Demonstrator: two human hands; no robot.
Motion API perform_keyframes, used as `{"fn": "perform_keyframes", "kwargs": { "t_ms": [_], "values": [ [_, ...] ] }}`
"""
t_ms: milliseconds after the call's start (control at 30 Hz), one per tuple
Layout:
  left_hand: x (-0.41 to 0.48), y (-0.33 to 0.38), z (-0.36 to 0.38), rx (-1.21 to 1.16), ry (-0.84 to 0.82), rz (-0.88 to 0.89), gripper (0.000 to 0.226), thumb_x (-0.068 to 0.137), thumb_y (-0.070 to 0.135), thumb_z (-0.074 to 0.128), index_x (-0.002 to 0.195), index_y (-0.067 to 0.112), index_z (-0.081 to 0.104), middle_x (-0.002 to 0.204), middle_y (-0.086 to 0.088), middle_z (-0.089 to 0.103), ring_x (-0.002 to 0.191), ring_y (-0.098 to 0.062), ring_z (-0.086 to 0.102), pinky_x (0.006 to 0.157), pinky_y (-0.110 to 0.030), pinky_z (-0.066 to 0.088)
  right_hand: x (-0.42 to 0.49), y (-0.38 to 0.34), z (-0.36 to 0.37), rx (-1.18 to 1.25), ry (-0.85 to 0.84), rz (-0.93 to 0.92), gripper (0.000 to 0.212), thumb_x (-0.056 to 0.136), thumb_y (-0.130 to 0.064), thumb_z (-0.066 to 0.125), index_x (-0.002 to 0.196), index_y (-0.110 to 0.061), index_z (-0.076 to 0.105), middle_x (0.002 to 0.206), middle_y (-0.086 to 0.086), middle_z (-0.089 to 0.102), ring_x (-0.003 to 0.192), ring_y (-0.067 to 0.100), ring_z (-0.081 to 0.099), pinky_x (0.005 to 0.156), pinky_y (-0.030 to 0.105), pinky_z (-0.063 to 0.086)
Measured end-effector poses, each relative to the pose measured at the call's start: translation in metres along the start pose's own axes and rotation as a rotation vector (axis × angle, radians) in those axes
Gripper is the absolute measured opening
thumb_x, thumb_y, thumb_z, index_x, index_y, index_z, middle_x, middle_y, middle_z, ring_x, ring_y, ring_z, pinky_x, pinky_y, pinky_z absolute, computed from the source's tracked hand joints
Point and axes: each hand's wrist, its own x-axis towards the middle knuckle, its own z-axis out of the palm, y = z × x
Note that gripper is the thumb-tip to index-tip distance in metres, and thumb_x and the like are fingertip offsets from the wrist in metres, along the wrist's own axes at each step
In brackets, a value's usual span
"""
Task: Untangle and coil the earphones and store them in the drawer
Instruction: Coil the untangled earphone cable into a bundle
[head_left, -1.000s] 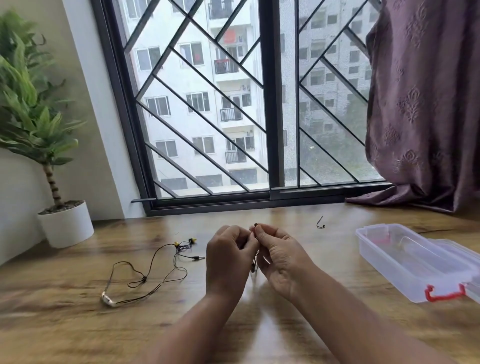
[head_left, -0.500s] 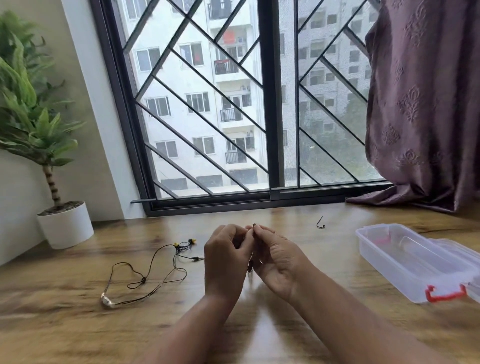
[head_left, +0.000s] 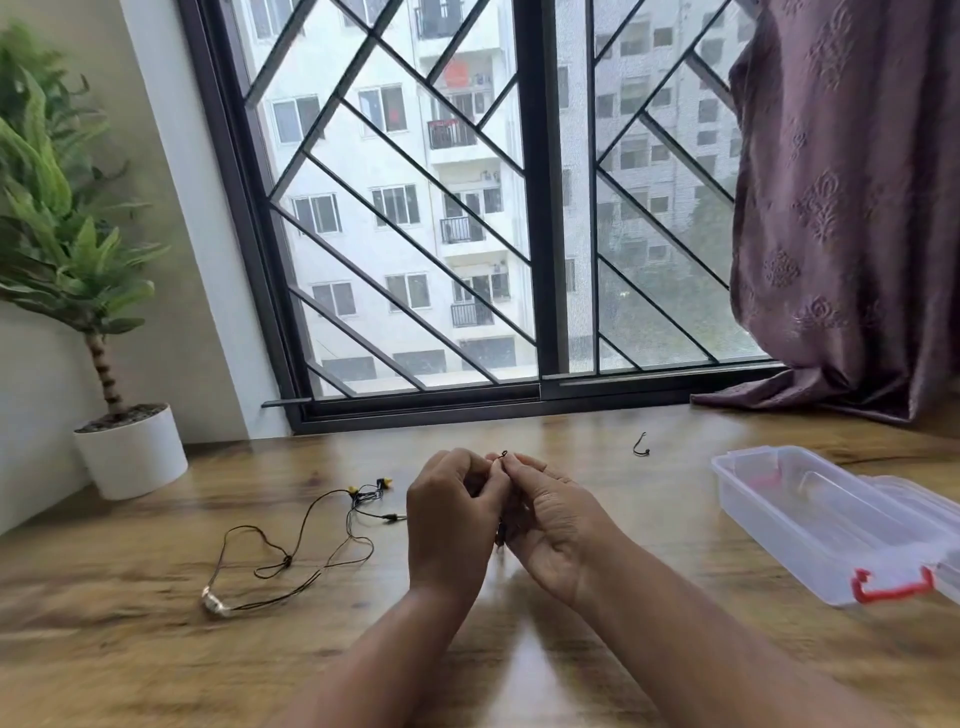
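Black earphones (head_left: 306, 540) with yellow buds lie loose and uncoiled on the wooden table (head_left: 156, 649), left of my hands. My left hand (head_left: 449, 525) and my right hand (head_left: 550, 525) meet above the table's middle, fingertips pinched together on a small black wire tie (head_left: 503, 455) that pokes out above them. A dark bundle (head_left: 501, 535) hangs between my palms, mostly hidden. A clear plastic storage box (head_left: 831, 519) with a red clasp stands open at the right.
A second small black twist tie (head_left: 641, 446) lies on the table near the window. A potted plant in a white pot (head_left: 130, 452) stands at the far left. A purple curtain (head_left: 841, 208) hangs at the right, its hem resting on the table.
My hands have stayed together in the same spot, with only small finger movements on the tie. The earphones on the table have not moved.
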Motion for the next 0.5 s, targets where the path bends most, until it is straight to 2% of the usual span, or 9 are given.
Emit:
{"fn": "perform_keyframes", "kwargs": {
  "t_ms": [200, 333, 500],
  "values": [
    [0.0004, -0.0005, 0.0003, 0.008, -0.003, -0.006, 0.035, 0.079, 0.021, 0.079, 0.057, 0.026, 0.053, 0.061, 0.007, 0.056, 0.064, -0.006, 0.054, 0.058, -0.010, 0.037, -0.0009, 0.0004, -0.0004, -0.012, -0.003, -0.013, 0.014, 0.096, -0.007, 0.063, 0.086, -0.008, 0.072, 0.073, 0.015, 0.071, 0.056, 0.024, 0.061, 0.049, 0.026, 0.041],
    [0.0004, -0.0022, 0.0003, 0.014, -0.025, -0.011, 0.029, 0.079, 0.021, 0.080, 0.059, 0.021, 0.059, 0.062, 0.006, 0.059, 0.062, -0.008, 0.055, 0.058, -0.010, 0.037, 0.0001, 0.0008, -0.0018, -0.044, 0.013, -0.022, 0.006, 0.095, -0.010, 0.066, 0.093, -0.008, 0.071, 0.076, 0.016, 0.072, 0.056, 0.023, 0.061, 0.048, 0.026, 0.041],
    [0.0001, -0.0019, 0.0005, 0.006, -0.036, 0.002, 0.030, 0.079, 0.019, 0.081, 0.058, 0.022, 0.059, 0.062, 0.006, 0.059, 0.067, -0.007, 0.057, 0.059, -0.008, 0.037, 0.0005, 0.0015, -0.0029, -0.049, 0.025, -0.037, 0.010, 0.096, -0.011, 0.066, 0.089, -0.008, 0.073, 0.077, 0.017, 0.074, 0.054, 0.023, 0.064, 0.049, 0.027, 0.040]
  ]
}}
